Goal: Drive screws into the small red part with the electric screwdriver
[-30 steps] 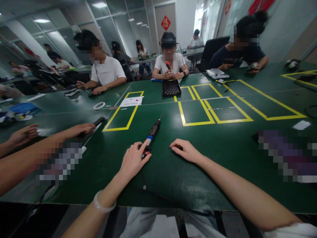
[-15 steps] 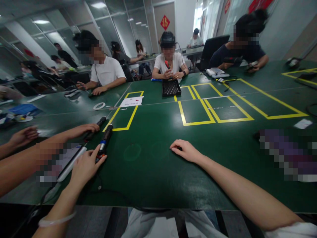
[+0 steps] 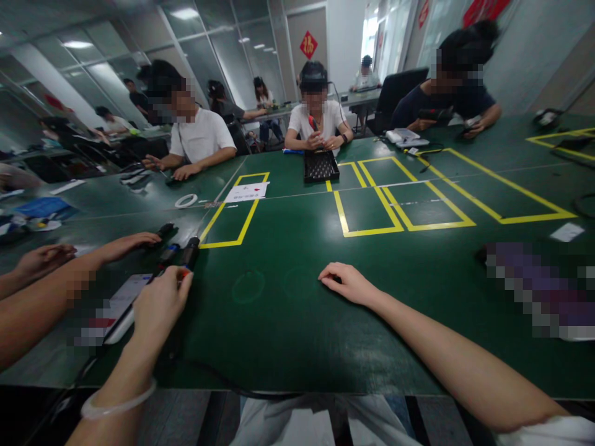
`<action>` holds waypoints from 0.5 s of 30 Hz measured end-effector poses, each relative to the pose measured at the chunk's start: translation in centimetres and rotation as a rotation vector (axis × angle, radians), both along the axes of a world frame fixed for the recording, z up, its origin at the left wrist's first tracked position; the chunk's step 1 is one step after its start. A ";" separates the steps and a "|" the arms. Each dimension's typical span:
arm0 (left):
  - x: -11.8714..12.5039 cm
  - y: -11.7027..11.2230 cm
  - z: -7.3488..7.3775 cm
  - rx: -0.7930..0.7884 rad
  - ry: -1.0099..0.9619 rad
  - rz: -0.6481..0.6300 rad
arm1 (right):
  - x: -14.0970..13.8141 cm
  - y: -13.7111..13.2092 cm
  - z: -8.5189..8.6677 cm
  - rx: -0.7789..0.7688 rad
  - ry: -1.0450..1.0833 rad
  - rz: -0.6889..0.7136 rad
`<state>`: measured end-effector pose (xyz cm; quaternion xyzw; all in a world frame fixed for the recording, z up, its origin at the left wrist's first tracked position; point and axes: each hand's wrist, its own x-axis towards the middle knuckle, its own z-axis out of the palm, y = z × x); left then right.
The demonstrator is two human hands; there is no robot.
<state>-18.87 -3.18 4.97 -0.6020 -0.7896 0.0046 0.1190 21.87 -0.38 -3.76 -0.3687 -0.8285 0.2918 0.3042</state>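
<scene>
At the left of the table, my left hand (image 3: 160, 303) has its fingers curled round a black, stick-shaped tool (image 3: 190, 249) that looks like an electric screwdriver. Its dark tip points away from me, and a bit of red shows by my fingers; my hand hides the rest. Just left of it lies a blue and dark part (image 3: 171, 251), and I cannot tell whether it belongs to the same tool. My right hand (image 3: 346, 282) rests on the green table (image 3: 279, 334) with its fingers loosely curled in and nothing visible in them.
A co-worker's hand (image 3: 139, 240) reaches in from the left to another dark tool (image 3: 166, 230). A phone (image 3: 123, 303) lies beside my left forearm. Yellow tape (image 3: 372, 233) marks boxes on the table. Across from me, a person works over a black tray (image 3: 321, 166). A blurred-out item (image 3: 543, 285) lies at the right.
My left hand has closed round the tool, whose tip has shifted left and nearer. The co-worker's hand has moved left. My right hand has stayed in place.
</scene>
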 end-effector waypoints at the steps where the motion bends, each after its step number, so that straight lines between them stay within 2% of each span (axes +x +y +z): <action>1: 1.8 0.3 0.1 0.014 -0.106 -0.083 | 0.0 0.0 0.0 0.000 0.000 0.000; 4: 8.2 1.1 -0.2 -0.025 -0.526 -0.463 | 0.0 0.0 0.0 -0.004 0.004 0.002; 7: 14.6 2.0 -1.0 -0.106 -0.759 -0.722 | 0.0 -0.1 -0.2 -0.031 0.042 0.004; 9: 17.8 2.7 -1.7 -0.176 -0.865 -0.799 | 0.0 -0.2 -0.3 -0.088 0.120 -0.001; 11: 19.9 3.4 -2.5 -0.270 -0.987 -0.817 | 0.0 -0.2 -0.5 -0.133 0.202 0.000; 15: 21.2 4.4 -4.8 -0.461 -1.245 -0.785 | 0.0 -0.3 -0.6 -0.128 0.222 0.007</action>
